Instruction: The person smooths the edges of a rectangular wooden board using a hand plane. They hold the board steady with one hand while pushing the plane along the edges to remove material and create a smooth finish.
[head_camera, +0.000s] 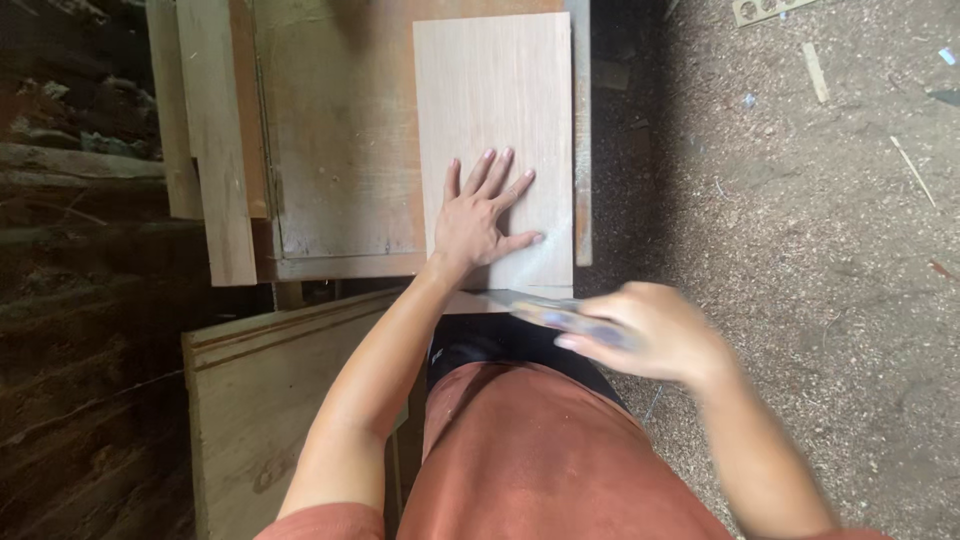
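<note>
Left hand: our left hand (478, 222) lies palm down with the fingers spread, pressed flat on the pale plywood panel (495, 110); it grips nothing.
Right hand: our right hand (655, 335) is curled around a blurred tool (553, 318), its fingers wrapped over the handle end. The hand and tool are smeared by motion blur, so we cannot tell what kind of tool it is.
Tool position: the blurred tool sits at the near edge of the pale plywood panel, just below the left wrist; whether it touches the edge, we cannot tell.
Panel position: the pale plywood panel lies flat on the wooden workbench (340, 150), toward its right side, with its long sides running away from us and its near edge overhanging the bench front.
Bench surroundings: loose planks (215, 140) lie along the left side of the workbench.
Lower left: a larger plywood sheet (260, 400) stands below the bench front, beside our left forearm.
Floor: the ground on the right is covered in sawdust (800, 220) with a few small wood offcuts (815, 72) scattered on it, well apart from the bench.
</note>
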